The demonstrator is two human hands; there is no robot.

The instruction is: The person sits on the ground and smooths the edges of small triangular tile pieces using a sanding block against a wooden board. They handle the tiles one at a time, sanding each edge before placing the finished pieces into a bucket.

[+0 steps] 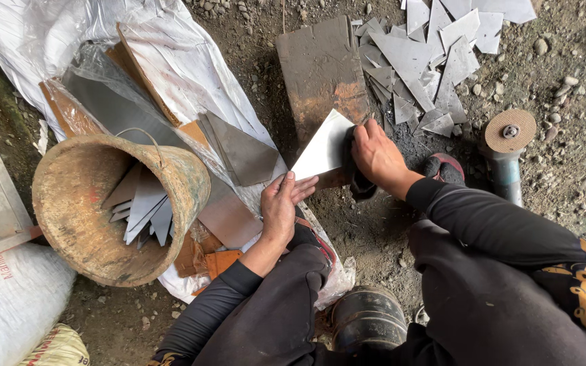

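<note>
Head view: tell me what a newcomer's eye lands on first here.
At centre, a pale triangular metal sheet is held by the left hand at its lower corner, while the right hand presses a dark cloth on its right edge. At left, a rusty bucket lies tipped, with cut metal pieces inside. At upper right lies a pile of grey metal offcuts, with an angle grinder below it.

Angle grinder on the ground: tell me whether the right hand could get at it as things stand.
Probably yes. The angle grinder stands in the dirt just beyond the right hand with nothing between them, but that hand is pressed on the pale metal sheet and would have to let go first.
</note>
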